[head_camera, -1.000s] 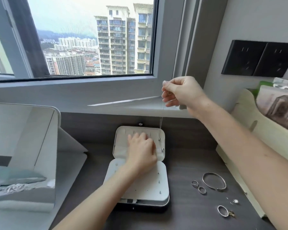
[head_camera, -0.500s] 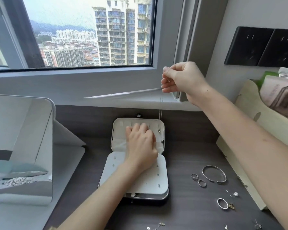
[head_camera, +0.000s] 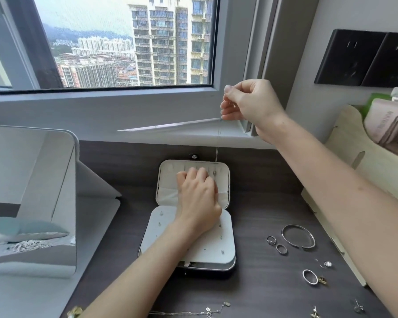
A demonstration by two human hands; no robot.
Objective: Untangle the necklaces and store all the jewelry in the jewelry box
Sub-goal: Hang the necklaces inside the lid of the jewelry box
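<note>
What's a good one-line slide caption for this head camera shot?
Right hand pinches a thin necklace chain above the open jewelry box; left hand rests on its lid.

Three rings [head_camera: 281, 249], one bangle [head_camera: 298, 236] — two necklaces [head_camera: 217, 146]

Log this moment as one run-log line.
right hand: pinches chain hanging into jewelry box | left hand: on lid, grip hidden | desk: bangle, rings, second necklace

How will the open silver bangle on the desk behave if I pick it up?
The bangle probably stays stiff: it holds its open curve on the desk. It looks thin, so likely light. Lying flat, it should not roll, though it may slide.
</note>
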